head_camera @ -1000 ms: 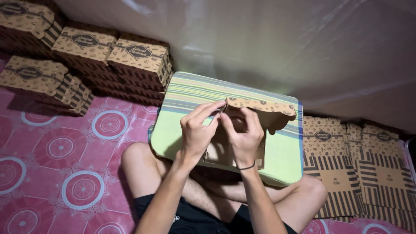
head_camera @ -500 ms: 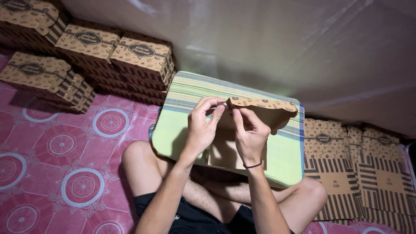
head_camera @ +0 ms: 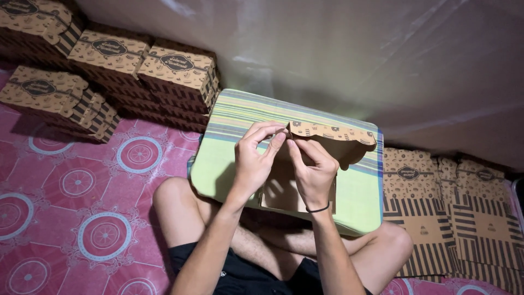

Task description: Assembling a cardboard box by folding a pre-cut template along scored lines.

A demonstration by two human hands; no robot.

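- Hands are meeting over a striped cushion (head_camera: 229, 158) on the lap;
- left hand (head_camera: 254, 158) and right hand (head_camera: 314, 172) are both pinching the brown cardboard box (head_camera: 327, 136), lying half-folded there.

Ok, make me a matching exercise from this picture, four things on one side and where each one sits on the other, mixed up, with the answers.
Things:
1. striped cushion
2. scalloped cardboard box
3. folded boxes
4. flat box blanks

Places:
A. stacked at upper left
B. piled at the right by the knee
C. on the person's lap
D. on the cushion, at both hands

Pairs: 1-C, 2-D, 3-A, 4-B
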